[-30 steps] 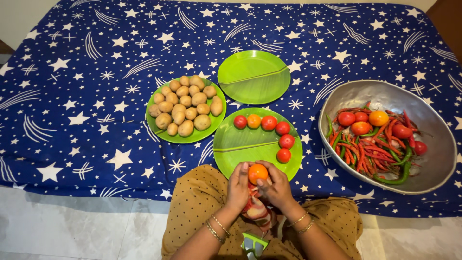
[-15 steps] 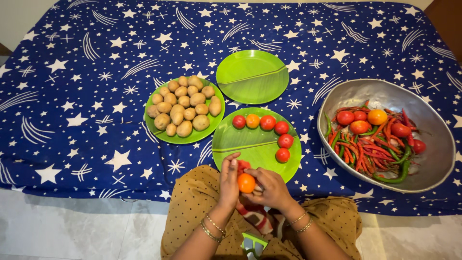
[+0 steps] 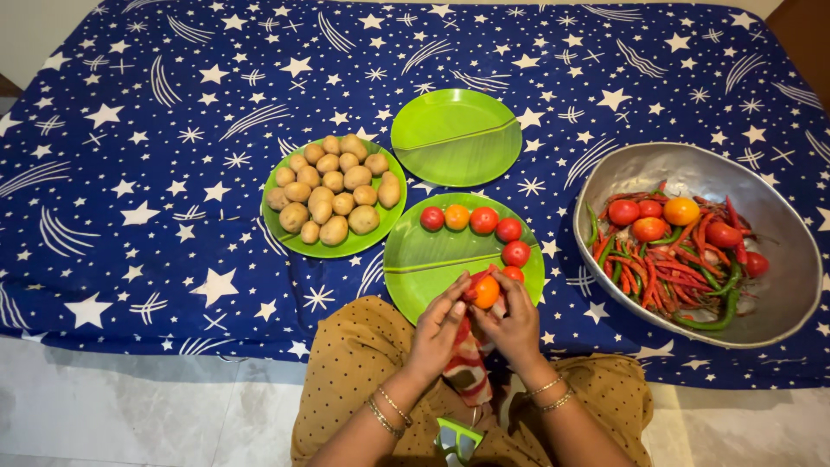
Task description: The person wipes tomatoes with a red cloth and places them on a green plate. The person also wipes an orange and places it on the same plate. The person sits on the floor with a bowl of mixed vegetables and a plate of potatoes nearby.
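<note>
Hands meet over the near rim of the green plate (image 3: 424, 268): the left hand (image 3: 439, 333) and right hand (image 3: 517, 329) both have fingers closed around an orange tomato (image 3: 485, 291), with what looks like a red patterned cloth (image 3: 468, 363) beneath it. Six tomatoes (image 3: 483, 220) line the plate's edge. Potatoes (image 3: 333, 192) sit on another plate nearby.
</note>
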